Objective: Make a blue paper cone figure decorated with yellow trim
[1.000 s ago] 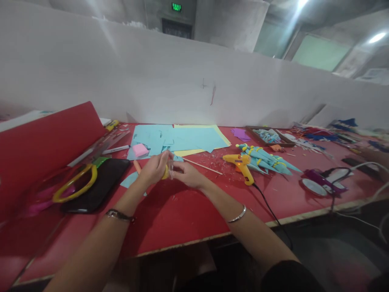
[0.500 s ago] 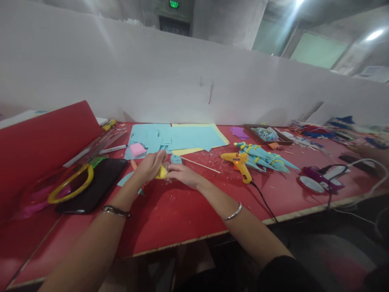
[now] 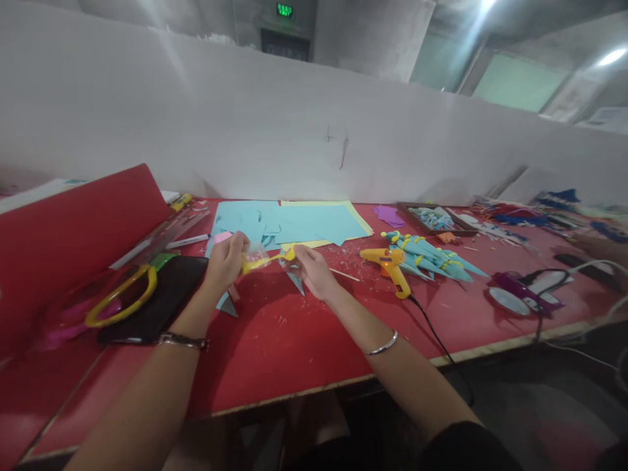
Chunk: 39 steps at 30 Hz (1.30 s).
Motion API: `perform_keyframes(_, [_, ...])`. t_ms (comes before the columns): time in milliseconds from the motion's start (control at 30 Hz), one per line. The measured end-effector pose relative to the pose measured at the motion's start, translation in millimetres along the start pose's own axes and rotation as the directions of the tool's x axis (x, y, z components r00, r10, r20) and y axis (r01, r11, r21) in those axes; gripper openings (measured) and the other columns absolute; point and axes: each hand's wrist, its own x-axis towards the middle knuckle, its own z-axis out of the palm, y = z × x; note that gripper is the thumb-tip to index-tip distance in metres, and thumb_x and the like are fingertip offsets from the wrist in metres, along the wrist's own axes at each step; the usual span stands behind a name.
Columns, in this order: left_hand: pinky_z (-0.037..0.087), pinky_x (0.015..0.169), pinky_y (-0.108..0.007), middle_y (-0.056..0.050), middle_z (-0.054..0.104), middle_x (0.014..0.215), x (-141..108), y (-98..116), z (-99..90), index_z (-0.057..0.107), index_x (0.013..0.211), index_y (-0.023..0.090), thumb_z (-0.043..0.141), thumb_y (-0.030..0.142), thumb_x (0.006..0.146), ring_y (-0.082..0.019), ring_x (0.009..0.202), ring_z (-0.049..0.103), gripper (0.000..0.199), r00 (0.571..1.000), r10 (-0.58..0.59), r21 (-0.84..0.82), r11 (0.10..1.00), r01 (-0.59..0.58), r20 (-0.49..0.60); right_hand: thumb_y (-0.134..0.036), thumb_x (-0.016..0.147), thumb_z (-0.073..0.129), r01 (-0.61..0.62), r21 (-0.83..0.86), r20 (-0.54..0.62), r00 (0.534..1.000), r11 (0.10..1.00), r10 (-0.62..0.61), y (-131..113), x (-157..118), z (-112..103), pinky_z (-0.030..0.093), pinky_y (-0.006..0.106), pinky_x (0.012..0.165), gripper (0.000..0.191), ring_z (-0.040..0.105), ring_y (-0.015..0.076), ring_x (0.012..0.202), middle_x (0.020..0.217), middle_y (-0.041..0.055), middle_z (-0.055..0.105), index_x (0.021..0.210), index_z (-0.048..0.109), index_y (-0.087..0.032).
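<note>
My left hand [image 3: 228,260] is closed around a small clear plastic packet [image 3: 255,250] with soft yellow stuff in it that looks like modelling clay. From the packet a thin stretched strand of yellow clay [image 3: 267,261] runs across to my right hand [image 3: 314,271], whose fingertips pinch a yellow lump at its end. Below my right fingers a pointed blue paper piece [image 3: 294,281] lies on the red table, and another blue paper piece [image 3: 226,305] is under my left hand. A pink block [image 3: 222,237] shows partly behind my left hand.
A yellow glue gun [image 3: 390,265] with a lit orange light lies to the right, its cord over the table edge. Beside it are blue paper cones [image 3: 432,255] with yellow trim. Blue sheets [image 3: 318,221] lie at the back; scissors [image 3: 122,301] rest on a black phone-like slab [image 3: 161,294] at left.
My hands have moved apart, the right one to the right and the left one slightly left. The yellow clay now stretches as a strand between them.
</note>
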Motion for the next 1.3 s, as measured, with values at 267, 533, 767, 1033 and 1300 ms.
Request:
perform_keyframes(267, [0.031,0.050,-0.025,0.002,0.041,0.049,-3.9,8.3,1.0,0.038,0.054,0.020,0.025,0.041,0.080,-0.013,0.052,0.042,0.036,0.999,-0.027,0.076,0.997,0.024,0.036,-0.035,0.052,0.072,0.069,-0.009,-0.142,0.987,0.998,-0.070,-3.2,1.7,0.0,0.047,0.023,0.065,0.034,0.057,0.0070,0.059,0.067,-0.0047,0.058,0.075,0.051,-0.019])
perform_keyframes(533, [0.033,0.051,-0.023,0.002,0.048,0.053,-5.9,8.5,7.7,0.045,0.059,0.018,0.026,0.042,0.080,-0.012,0.054,0.045,0.037,0.991,0.021,0.062,0.998,-0.029,0.134,-0.029,0.055,0.070,0.080,-0.108,-0.051,0.995,0.991,-0.086,1.4,2.4,1.8,0.045,0.026,0.075,0.037,0.058,0.0099,0.074,0.081,-0.0007,0.061,0.088,0.057,-0.019])
perform_keyframes(767, [0.033,0.051,-0.024,0.001,0.046,0.051,-3.4,6.9,3.7,0.043,0.056,0.019,0.026,0.040,0.081,-0.013,0.054,0.045,0.037,0.999,-0.030,0.087,0.996,0.028,0.019,-0.038,0.053,0.070,0.059,-0.186,0.027,0.998,0.981,-0.055,-3.3,-4.2,5.8,0.045,0.024,0.059,0.036,0.059,0.0096,0.056,0.062,-0.0049,0.059,0.074,0.048,-0.019])
perform_keyframes(1033, [0.028,0.046,-0.024,-0.002,0.050,0.050,1.1,-4.0,-1.9,0.046,0.054,0.020,0.031,0.041,0.078,-0.016,0.050,0.048,0.035,0.989,-0.140,0.430,0.897,0.105,0.049,-0.043,0.069,0.056,0.138,-0.258,0.024,0.990,0.956,-0.137,-5.5,-4.2,4.1,0.033,0.019,0.042,0.029,0.043,0.0042,0.037,0.051,-0.0085,0.052,0.067,0.037,-0.021])
perform_keyframes(1300, [0.040,0.075,-0.037,-0.013,0.058,0.091,-4.3,-12.5,10.1,0.056,0.086,0.017,0.046,0.037,0.073,-0.027,0.091,0.051,0.026,0.996,0.092,0.538,0.840,-0.071,-0.013,-0.027,0.070,0.053,0.176,-0.352,-0.008,0.982,0.919,-0.191,-3.0,-0.6,2.6,0.043,0.024,0.070,0.025,0.054,0.0087,0.067,0.077,-0.0008,0.058,0.093,0.055,-0.019])
